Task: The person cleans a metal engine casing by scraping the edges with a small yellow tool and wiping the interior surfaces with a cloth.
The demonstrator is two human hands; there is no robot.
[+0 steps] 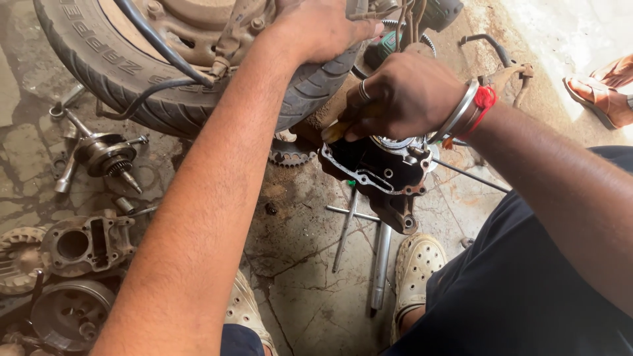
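My left hand [320,29] rests on the tread of a small scooter tyre [112,72] at the top of the view, fingers curled over its edge. My right hand [405,95] is closed around a yellowish tool handle [335,131], pressed down into a dark, greasy engine casing [382,168] on the floor just below the tyre. A steel bangle and red thread sit on my right wrist. The tool's tip is hidden inside the casing.
On the cracked stone floor lie a crankshaft [102,155], a cylinder block [82,244], a round drum part [69,313], a sprocket [288,155] and long rods [380,267]. My pale clogs [419,264] flank the work. Another person's sandalled foot [597,95] is at right.
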